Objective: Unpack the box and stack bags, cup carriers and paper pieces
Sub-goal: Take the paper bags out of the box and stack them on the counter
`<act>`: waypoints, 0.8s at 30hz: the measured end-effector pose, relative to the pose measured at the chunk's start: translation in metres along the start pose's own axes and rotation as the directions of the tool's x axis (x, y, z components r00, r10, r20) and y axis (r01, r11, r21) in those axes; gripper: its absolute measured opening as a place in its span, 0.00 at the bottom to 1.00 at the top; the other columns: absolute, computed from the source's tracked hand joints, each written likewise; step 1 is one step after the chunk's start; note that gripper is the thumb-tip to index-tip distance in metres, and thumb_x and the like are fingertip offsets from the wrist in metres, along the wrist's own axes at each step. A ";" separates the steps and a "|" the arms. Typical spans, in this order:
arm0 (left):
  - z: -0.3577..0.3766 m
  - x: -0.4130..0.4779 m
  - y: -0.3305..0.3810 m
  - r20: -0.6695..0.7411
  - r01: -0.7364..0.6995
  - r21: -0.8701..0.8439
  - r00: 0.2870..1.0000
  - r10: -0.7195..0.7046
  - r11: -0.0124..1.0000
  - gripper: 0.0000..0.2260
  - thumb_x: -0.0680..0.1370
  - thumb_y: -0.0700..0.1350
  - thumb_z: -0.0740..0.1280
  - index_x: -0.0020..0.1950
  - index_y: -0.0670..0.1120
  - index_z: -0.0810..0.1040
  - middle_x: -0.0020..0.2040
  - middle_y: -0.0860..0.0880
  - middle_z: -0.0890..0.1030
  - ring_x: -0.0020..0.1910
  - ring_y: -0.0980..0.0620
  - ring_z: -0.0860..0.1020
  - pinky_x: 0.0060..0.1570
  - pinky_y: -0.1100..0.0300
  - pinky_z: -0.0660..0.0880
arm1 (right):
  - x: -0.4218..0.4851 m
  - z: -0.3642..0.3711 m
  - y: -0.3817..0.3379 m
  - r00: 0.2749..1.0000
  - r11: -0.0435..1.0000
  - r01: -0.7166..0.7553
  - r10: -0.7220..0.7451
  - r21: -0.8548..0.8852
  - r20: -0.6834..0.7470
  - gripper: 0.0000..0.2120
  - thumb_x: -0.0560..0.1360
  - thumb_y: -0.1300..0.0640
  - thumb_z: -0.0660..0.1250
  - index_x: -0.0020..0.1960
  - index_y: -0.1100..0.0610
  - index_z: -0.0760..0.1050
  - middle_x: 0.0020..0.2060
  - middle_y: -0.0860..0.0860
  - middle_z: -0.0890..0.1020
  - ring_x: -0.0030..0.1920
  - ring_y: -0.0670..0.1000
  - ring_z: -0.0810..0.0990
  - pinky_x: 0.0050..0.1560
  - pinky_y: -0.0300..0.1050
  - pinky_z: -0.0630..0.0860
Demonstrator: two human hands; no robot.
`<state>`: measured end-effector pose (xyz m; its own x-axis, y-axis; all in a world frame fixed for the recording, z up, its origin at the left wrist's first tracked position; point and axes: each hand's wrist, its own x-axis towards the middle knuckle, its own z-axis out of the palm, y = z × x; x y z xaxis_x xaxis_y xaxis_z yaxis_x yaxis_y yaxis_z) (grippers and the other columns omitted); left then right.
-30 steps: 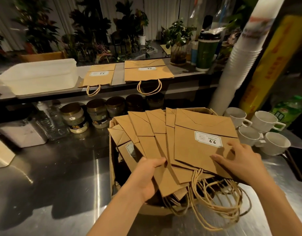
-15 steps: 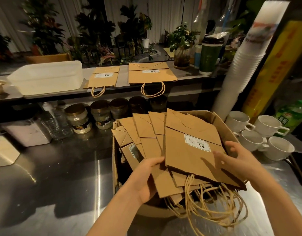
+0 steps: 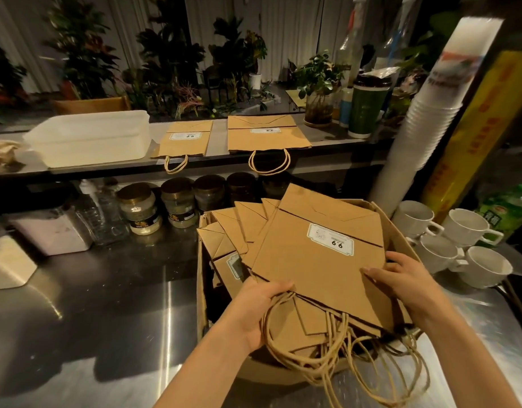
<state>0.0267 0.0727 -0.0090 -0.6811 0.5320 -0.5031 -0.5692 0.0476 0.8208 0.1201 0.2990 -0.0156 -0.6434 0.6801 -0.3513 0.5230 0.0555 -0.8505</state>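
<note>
- Over the open cardboard box (image 3: 402, 231) at the near right of the steel counter (image 3: 107, 304), I'm holding the fanned bags (image 3: 321, 275): flat brown paper bags, spread out and not squared up.
- My left hand (image 3: 254, 307) is gripping the near-left edge of the fan, fingers curling underneath.
- My right hand (image 3: 407, 281) is lying on the top bag near its right edge, fingers fairly straight, pressing rather than clamping.
- Risk: only one hand is really clamping, so the fan is likely sliding apart on the lift. The bags poking out at the far left are looking loosest and could be dropping back into the box.
- Risk: the twine handles (image 3: 327, 351) are dangling in a tangle over the near rim, some looping by my left hand. They could be snagging on the rim or on each other and dragging extra bags along.
- Risk: the white mugs (image 3: 448, 251) are sitting just right of the box, so swinging the bundle right could be knocking them. The tall paper cup stack (image 3: 424, 122) is leaning just behind them.
- Risk: two bag piles, a narrow pile (image 3: 186, 139) and a wide pile (image 3: 265, 134), are waiting on the far shelf with handles hanging off the edge. An unsquared bundle could be landing on the wrong size or shoving a pile off.
</note>
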 end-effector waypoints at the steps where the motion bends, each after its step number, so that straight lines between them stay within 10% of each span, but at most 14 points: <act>1: -0.002 0.002 -0.003 0.002 -0.008 0.010 1.000 0.008 1.000 0.17 0.76 0.39 0.71 0.63 0.39 0.74 0.44 0.44 0.84 0.39 0.50 0.84 0.32 0.61 0.78 | -0.001 0.001 -0.001 1.000 1.000 0.002 -0.002 0.006 0.008 0.33 0.69 0.51 0.75 0.70 0.54 0.67 0.55 0.53 0.81 0.55 0.56 0.80 0.58 0.61 0.75; 6: -0.007 -0.004 -0.004 0.000 -0.077 0.081 0.997 0.077 0.994 0.35 0.65 0.53 0.79 0.66 0.42 0.71 0.60 0.43 0.80 0.59 0.45 0.77 0.62 0.44 0.73 | -0.003 0.001 -0.005 0.998 0.997 0.065 -0.064 -0.031 0.006 0.26 0.70 0.44 0.71 0.65 0.51 0.72 0.53 0.51 0.82 0.52 0.54 0.81 0.55 0.57 0.77; 10: -0.018 -0.008 -0.003 0.067 -0.178 0.096 0.983 0.172 0.979 0.60 0.48 0.66 0.81 0.75 0.47 0.63 0.68 0.45 0.75 0.66 0.45 0.73 0.67 0.41 0.69 | -0.006 -0.001 -0.013 0.995 0.996 0.092 -0.093 -0.008 -0.021 0.34 0.69 0.40 0.70 0.71 0.51 0.65 0.60 0.52 0.77 0.56 0.55 0.77 0.56 0.55 0.75; 20: -0.060 -0.026 0.014 0.316 -0.190 0.071 0.935 0.159 0.979 0.29 0.61 0.50 0.80 0.61 0.47 0.78 0.56 0.41 0.82 0.59 0.38 0.78 0.66 0.39 0.69 | -0.018 -0.016 -0.029 0.956 0.973 0.058 -0.119 0.224 0.267 0.23 0.65 0.53 0.72 0.59 0.54 0.75 0.49 0.55 0.85 0.51 0.59 0.82 0.52 0.56 0.76; 24: -0.070 -0.038 0.014 0.361 -0.057 0.081 0.932 0.024 0.995 0.26 0.56 0.49 0.82 0.48 0.41 0.77 0.49 0.40 0.74 0.52 0.40 0.72 0.64 0.43 0.68 | -0.027 -0.004 -0.032 0.916 0.954 0.082 -0.186 0.289 0.355 0.40 0.52 0.48 0.84 0.60 0.53 0.73 0.50 0.55 0.85 0.50 0.58 0.84 0.49 0.52 0.78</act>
<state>0.0118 -0.0060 0.0028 -0.4826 0.8022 -0.3517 -0.4899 0.0856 0.8675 0.1235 0.2817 0.0227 -0.8854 0.3531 -0.3022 0.2843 -0.1029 -0.9532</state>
